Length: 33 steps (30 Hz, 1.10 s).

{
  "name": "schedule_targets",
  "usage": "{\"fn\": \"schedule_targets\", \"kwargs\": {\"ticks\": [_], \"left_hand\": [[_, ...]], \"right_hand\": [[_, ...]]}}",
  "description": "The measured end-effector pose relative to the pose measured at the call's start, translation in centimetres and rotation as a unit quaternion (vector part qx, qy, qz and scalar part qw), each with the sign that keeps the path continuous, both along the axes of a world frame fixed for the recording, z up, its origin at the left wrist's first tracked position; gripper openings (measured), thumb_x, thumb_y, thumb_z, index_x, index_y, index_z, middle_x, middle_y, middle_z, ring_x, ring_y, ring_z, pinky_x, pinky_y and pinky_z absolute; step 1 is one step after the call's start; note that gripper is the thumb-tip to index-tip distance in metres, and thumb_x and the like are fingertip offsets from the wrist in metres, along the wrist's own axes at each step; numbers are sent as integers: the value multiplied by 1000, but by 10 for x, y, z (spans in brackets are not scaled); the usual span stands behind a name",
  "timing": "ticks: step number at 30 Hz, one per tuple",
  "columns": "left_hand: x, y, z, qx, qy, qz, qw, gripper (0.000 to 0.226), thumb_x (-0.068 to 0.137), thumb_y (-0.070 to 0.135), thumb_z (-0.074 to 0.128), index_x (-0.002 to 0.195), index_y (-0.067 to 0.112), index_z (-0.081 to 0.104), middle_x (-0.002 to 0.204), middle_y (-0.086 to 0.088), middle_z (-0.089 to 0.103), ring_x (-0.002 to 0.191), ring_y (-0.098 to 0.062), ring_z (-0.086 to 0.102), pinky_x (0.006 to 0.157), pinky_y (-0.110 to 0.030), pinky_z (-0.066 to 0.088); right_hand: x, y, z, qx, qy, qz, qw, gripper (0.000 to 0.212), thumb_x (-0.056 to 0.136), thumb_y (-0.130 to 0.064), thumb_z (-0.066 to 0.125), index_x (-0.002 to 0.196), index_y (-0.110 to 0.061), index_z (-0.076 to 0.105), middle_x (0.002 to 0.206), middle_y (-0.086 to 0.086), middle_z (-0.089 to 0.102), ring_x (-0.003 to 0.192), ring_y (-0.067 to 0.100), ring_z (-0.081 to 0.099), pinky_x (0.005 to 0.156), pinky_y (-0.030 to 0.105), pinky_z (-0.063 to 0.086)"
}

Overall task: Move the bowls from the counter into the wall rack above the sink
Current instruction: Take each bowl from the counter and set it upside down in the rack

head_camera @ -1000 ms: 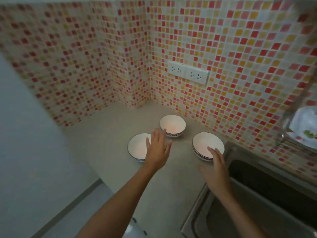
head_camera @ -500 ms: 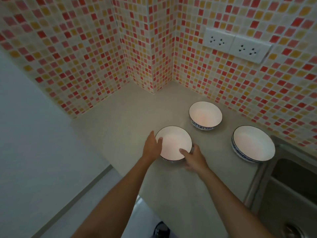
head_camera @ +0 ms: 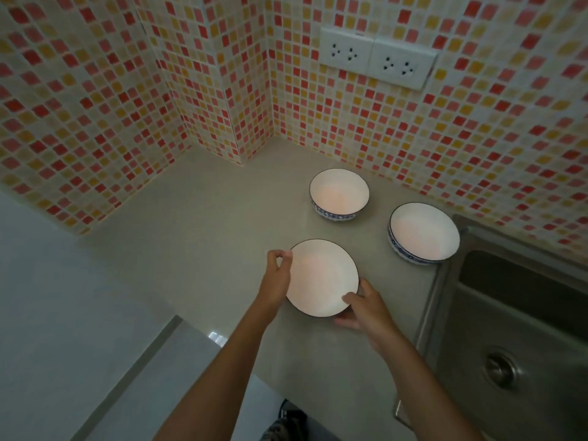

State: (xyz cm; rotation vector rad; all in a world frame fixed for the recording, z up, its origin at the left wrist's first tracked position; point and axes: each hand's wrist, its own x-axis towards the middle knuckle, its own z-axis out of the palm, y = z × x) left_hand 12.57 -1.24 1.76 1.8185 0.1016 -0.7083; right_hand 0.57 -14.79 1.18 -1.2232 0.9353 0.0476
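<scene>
White round dark-rimmed ceramic bowl [head_camera: 321, 276] sits between my hands: left hand [head_camera: 276, 278] and right hand [head_camera: 362, 308] grip opposite rims

both hands [head_camera: 276, 280] gripping near bowl [head_camera: 321, 276], two bowls [head_camera: 339, 194] beyond

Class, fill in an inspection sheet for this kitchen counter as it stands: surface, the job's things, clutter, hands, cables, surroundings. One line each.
Surface: beige counter, bare apart from the bowls.
Job's things: three white bowls; near bowl gripped by both hands, far bowl by the tiled wall, right bowl beside the sink; wall rack not in view.
Clutter: nothing seen.
Hands: left hand pinches the near bowl's left rim; right hand holds its right rim, thumb over the edge.
Cables: nothing seen; double wall socket has nothing plugged in.
Surroundings: red and yellow mosaic tiles, steel sink at right.
</scene>
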Motion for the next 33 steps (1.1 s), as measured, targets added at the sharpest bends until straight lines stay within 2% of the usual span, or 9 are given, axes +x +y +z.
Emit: {"fn": "schedule_targets", "kwargs": {"ticks": [4, 8, 12, 14, 17, 21, 24, 28, 33], "left_hand": [[-47, -31, 11, -53, 64, -36, 996, 31, 97, 52, 32, 118, 31, 42, 107, 3, 55, 92, -15, 55, 73, -31, 48], [-103, -65, 8, -57, 73, -63, 994, 45, 96, 57, 30, 125, 31, 53, 124, 0, 58, 111, -25, 56, 79, -36, 50], [-170, -107, 8, -67, 96, -83, 990, 49, 94, 59, 35, 128, 30, 54, 126, -3, 60, 110, -30, 58, 85, -45, 54], [-204, -127, 9, -74, 91, -105, 988, 47, 95, 58, 35, 126, 29, 55, 125, -4, 61, 107, -29, 60, 88, -47, 54], [-249, -158, 12, -80, 83, -134, 984, 45, 95, 57, 36, 123, 28, 56, 122, -5, 63, 103, -28, 61, 82, -43, 57], [-294, -193, 14, -80, 93, -172, 977, 59, 87, 71, 31, 124, 33, 55, 121, -5, 62, 105, -31, 61, 82, -45, 57], [-321, -212, 11, -79, 72, -207, 973, 56, 88, 70, 30, 125, 34, 53, 123, -5, 60, 106, -30, 60, 88, -50, 54], [-348, -226, 6, -83, 5, -243, 967, 44, 95, 59, 29, 120, 35, 57, 120, -1, 61, 105, -21, 59, 93, -44, 52], [-360, -216, -13, -5, -158, -278, 947, 42, 99, 47, 34, 98, 17, 64, 98, -3, 68, 94, -20, 62, 78, -32, 48]], "right_hand": [[-58, -20, 5, -33, 4, -52, 998, 42, 86, 4, 46, 115, -26, 55, 110, 7, 59, 99, 36, 65, 57, 36, 58], [-124, -45, 16, -51, 9, -86, 995, 41, 89, 0, 51, 122, -25, 51, 111, 5, 58, 95, 35, 65, 52, 29, 57], [-200, -80, 35, -67, 13, -105, 992, 35, 92, -11, 56, 121, -28, 46, 112, -3, 55, 84, 18, 65, 68, 39, 60], [-234, -96, 41, -37, 2, -133, 990, 37, 92, -12, 58, 122, -29, 44, 116, -5, 51, 93, 18, 60, 77, 48, 59], [-281, -119, 48, 67, -45, -190, 978, 37, 92, -12, 56, 123, -29, 45, 122, -1, 47, 106, 27, 55, 76, 54, 58], [-332, -140, 47, 205, -92, -215, 950, 30, 90, -14, 54, 120, -20, 52, 121, 14, 51, 113, 39, 55, 76, 53, 58], [-362, -153, 43, 209, -104, -236, 943, 32, 89, -10, 52, 120, -15, 52, 123, 17, 51, 116, 41, 53, 74, 52, 59], [-394, -166, 38, 206, -114, -246, 940, 35, 77, -10, 59, 112, -11, 56, 118, 17, 53, 108, 38, 57, 73, 52, 60], [-420, -179, 23, 203, -105, -285, 931, 25, 88, -2, 49, 112, -8, 56, 116, 16, 53, 114, 40, 55, 70, 51, 60]]}}
